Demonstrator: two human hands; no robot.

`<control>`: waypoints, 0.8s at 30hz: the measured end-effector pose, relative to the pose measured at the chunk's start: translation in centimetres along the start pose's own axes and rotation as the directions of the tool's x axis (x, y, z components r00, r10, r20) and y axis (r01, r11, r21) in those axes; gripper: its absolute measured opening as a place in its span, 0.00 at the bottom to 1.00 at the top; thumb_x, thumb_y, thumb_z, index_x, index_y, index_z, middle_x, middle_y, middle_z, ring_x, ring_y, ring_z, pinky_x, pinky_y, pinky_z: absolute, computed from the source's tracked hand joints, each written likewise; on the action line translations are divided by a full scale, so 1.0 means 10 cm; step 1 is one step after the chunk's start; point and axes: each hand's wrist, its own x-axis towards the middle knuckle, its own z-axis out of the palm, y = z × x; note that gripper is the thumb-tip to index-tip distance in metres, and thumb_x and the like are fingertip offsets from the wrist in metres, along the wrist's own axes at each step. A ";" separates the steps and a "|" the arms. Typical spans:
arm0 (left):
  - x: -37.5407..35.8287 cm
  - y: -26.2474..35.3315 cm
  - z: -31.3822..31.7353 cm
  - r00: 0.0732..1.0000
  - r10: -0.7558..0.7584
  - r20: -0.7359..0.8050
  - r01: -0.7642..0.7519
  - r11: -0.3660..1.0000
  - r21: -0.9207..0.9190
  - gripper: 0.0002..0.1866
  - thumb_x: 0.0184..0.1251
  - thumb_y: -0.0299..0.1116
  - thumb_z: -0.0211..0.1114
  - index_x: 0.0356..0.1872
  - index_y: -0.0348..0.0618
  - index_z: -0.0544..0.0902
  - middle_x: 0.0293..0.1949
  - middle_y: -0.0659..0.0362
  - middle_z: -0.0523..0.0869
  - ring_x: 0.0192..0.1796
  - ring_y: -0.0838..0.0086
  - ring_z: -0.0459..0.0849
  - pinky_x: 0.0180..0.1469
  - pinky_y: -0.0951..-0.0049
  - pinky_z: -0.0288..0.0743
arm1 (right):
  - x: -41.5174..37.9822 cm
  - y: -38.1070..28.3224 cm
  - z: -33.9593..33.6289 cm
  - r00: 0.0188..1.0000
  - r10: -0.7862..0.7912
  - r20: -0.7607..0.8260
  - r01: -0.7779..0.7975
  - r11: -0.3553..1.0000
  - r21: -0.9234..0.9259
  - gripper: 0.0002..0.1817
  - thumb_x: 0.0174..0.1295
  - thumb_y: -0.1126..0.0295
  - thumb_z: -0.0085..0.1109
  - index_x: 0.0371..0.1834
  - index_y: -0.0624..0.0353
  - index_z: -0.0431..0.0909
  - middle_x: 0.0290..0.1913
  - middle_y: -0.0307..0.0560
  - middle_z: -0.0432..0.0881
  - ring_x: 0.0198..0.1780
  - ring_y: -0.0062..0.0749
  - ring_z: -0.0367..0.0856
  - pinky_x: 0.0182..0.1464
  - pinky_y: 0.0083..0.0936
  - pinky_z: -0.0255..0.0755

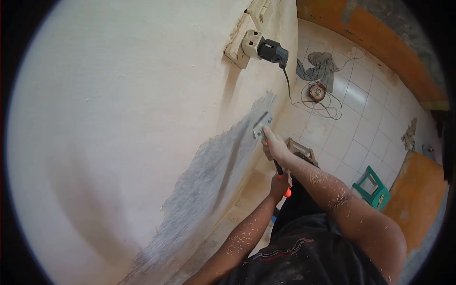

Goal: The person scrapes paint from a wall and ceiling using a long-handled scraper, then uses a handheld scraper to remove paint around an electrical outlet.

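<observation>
Both my hands are wrapped round a long-handled wall scraper [261, 125] with a wide metal head, a black shaft and an orange end. My right hand [275, 148] grips it high up, its thumb stretched along the shaft close behind the head. Lower down, my left hand [280, 183] closes round the handle near the orange end. The blade overlaps the upper part of a rough grey scraped patch [209, 166] on the cream-painted wall [128, 85]. Pale flakes speckle both forearms.
A wall socket [239, 45] holds an adapter and a black plug [271, 51]; its cord hangs to the tiled floor [354, 97]. There lie a red round device [317, 91], coiled wire and a grey cloth [322, 65]. A green plastic stool [378, 195] and wooden frame [304, 148] stand nearby.
</observation>
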 end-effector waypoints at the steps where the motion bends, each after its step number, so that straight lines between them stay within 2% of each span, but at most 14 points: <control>1: 0.03 -0.08 0.04 0.999 -0.016 -0.044 0.013 0.998 -0.063 0.18 0.64 0.41 0.55 0.16 0.45 0.68 0.13 0.64 0.69 0.16 0.78 0.70 0.22 0.76 0.64 | 0.01 0.06 -0.09 0.998 0.063 0.001 -0.063 0.998 0.026 0.25 0.63 0.43 0.42 0.17 0.49 0.58 0.12 0.30 0.54 0.11 0.15 0.49 0.13 0.18 0.43; 2: 0.07 -0.16 0.06 0.995 -0.037 -0.088 0.025 0.992 -0.128 0.18 0.64 0.39 0.56 0.15 0.44 0.70 0.13 0.63 0.71 0.16 0.78 0.71 0.23 0.77 0.65 | 0.04 0.12 -0.18 0.998 0.066 -0.005 -0.066 0.998 0.019 0.25 0.63 0.43 0.42 0.17 0.49 0.58 0.12 0.30 0.54 0.11 0.15 0.49 0.13 0.18 0.43; 4: 0.19 -0.22 0.06 0.994 -0.069 -0.090 0.054 0.986 -0.157 0.18 0.62 0.38 0.57 0.14 0.44 0.69 0.14 0.63 0.71 0.18 0.77 0.71 0.25 0.75 0.66 | 0.06 0.19 -0.28 0.989 -0.042 0.142 0.042 0.999 0.004 0.21 0.62 0.49 0.48 0.19 0.50 0.62 0.16 0.30 0.57 0.14 0.15 0.52 0.16 0.17 0.46; 5: 0.27 -0.24 0.04 0.995 -0.054 -0.079 0.043 0.990 -0.131 0.17 0.61 0.36 0.57 0.14 0.44 0.69 0.14 0.63 0.71 0.18 0.77 0.71 0.24 0.75 0.65 | 0.08 0.21 -0.33 0.973 -0.155 0.172 0.167 0.984 -0.056 0.16 0.60 0.54 0.53 0.23 0.53 0.66 0.19 0.31 0.61 0.18 0.16 0.57 0.19 0.17 0.51; 6: 0.36 -0.26 0.03 0.997 -0.038 -0.069 0.031 0.994 -0.105 0.16 0.61 0.35 0.57 0.14 0.43 0.69 0.14 0.63 0.71 0.17 0.77 0.70 0.24 0.75 0.65 | 0.11 0.18 -0.33 0.974 -0.151 0.170 0.164 0.984 -0.065 0.16 0.60 0.54 0.53 0.23 0.53 0.66 0.19 0.31 0.61 0.18 0.16 0.57 0.19 0.17 0.51; 8: 0.64 -0.41 -0.04 0.997 -0.021 -0.068 0.011 0.990 -0.143 0.15 0.58 0.32 0.57 0.13 0.43 0.68 0.14 0.62 0.70 0.17 0.76 0.70 0.23 0.75 0.64 | 0.15 0.08 -0.28 0.935 -0.322 0.146 0.353 0.877 -0.326 0.16 0.59 0.55 0.54 0.25 0.56 0.69 0.21 0.33 0.64 0.20 0.17 0.60 0.22 0.16 0.54; 10: 0.77 -0.30 -0.05 0.999 0.043 0.010 -0.042 0.994 -0.103 0.15 0.55 0.30 0.56 0.11 0.43 0.67 0.13 0.61 0.70 0.16 0.76 0.70 0.22 0.75 0.63 | 0.22 0.03 -0.29 0.932 -0.326 0.160 0.362 0.860 -0.358 0.17 0.60 0.53 0.53 0.26 0.57 0.70 0.21 0.33 0.65 0.20 0.17 0.61 0.23 0.16 0.54; 12: 0.85 -0.27 -0.01 0.992 0.119 0.044 -0.107 0.973 -0.205 0.14 0.52 0.27 0.55 0.09 0.42 0.67 0.12 0.60 0.70 0.16 0.75 0.70 0.21 0.75 0.62 | 0.26 -0.02 -0.32 0.928 -0.329 0.176 0.372 0.844 -0.386 0.19 0.60 0.51 0.53 0.26 0.57 0.70 0.21 0.34 0.66 0.21 0.18 0.61 0.23 0.16 0.55; 15: 0.96 -0.26 -0.05 0.991 0.113 0.069 -0.105 0.989 -0.103 0.14 0.52 0.28 0.55 0.09 0.41 0.67 0.11 0.60 0.71 0.15 0.75 0.71 0.21 0.75 0.62 | 0.37 -0.02 -0.41 0.970 -0.122 0.211 0.140 0.988 -0.072 0.26 0.63 0.44 0.43 0.21 0.57 0.66 0.18 0.33 0.62 0.17 0.16 0.56 0.19 0.16 0.48; 17: 0.96 -0.30 -0.02 0.993 0.121 -0.014 -0.120 0.990 0.072 0.16 0.56 0.30 0.56 0.09 0.40 0.69 0.11 0.59 0.72 0.15 0.75 0.72 0.22 0.75 0.65 | 0.44 0.06 -0.55 0.974 -0.102 0.202 0.120 0.989 -0.083 0.26 0.64 0.44 0.41 0.17 0.53 0.61 0.15 0.31 0.59 0.15 0.15 0.52 0.17 0.17 0.43; 19: 0.93 -0.30 0.12 0.988 0.127 -0.085 -0.123 0.991 0.046 0.16 0.57 0.32 0.56 0.11 0.39 0.70 0.12 0.59 0.73 0.16 0.76 0.73 0.23 0.75 0.66 | 0.51 0.11 -0.63 0.984 -0.078 0.162 0.095 0.991 -0.097 0.26 0.64 0.44 0.41 0.16 0.52 0.60 0.15 0.31 0.59 0.14 0.15 0.52 0.16 0.17 0.43; 21: 0.87 -0.28 0.31 0.957 0.175 -0.230 -0.181 0.984 -0.005 0.15 0.59 0.34 0.58 0.16 0.36 0.75 0.16 0.58 0.77 0.20 0.73 0.77 0.27 0.74 0.70 | 0.54 0.13 -0.64 1.000 0.012 0.021 -0.006 0.964 -0.265 0.28 0.64 0.43 0.40 0.19 0.56 0.69 0.16 0.33 0.61 0.15 0.18 0.58 0.18 0.18 0.52; 22: 0.95 -0.37 0.34 0.957 0.173 -0.232 -0.179 0.984 -0.005 0.15 0.59 0.34 0.58 0.16 0.36 0.75 0.16 0.58 0.77 0.20 0.73 0.77 0.27 0.74 0.70 | 0.56 0.11 -0.61 1.000 0.014 0.021 -0.008 0.964 -0.265 0.28 0.64 0.43 0.40 0.19 0.56 0.69 0.16 0.33 0.61 0.15 0.18 0.58 0.18 0.18 0.52; 24: 1.21 -0.53 0.32 0.874 0.383 -0.299 -0.418 0.906 -0.062 0.12 0.59 0.34 0.59 0.25 0.33 0.76 0.23 0.57 0.80 0.28 0.71 0.80 0.32 0.72 0.72 | 0.66 0.05 -0.47 0.979 -0.198 -0.057 0.130 0.808 -0.575 0.31 0.63 0.42 0.41 0.28 0.61 0.79 0.20 0.41 0.72 0.24 0.26 0.72 0.28 0.24 0.66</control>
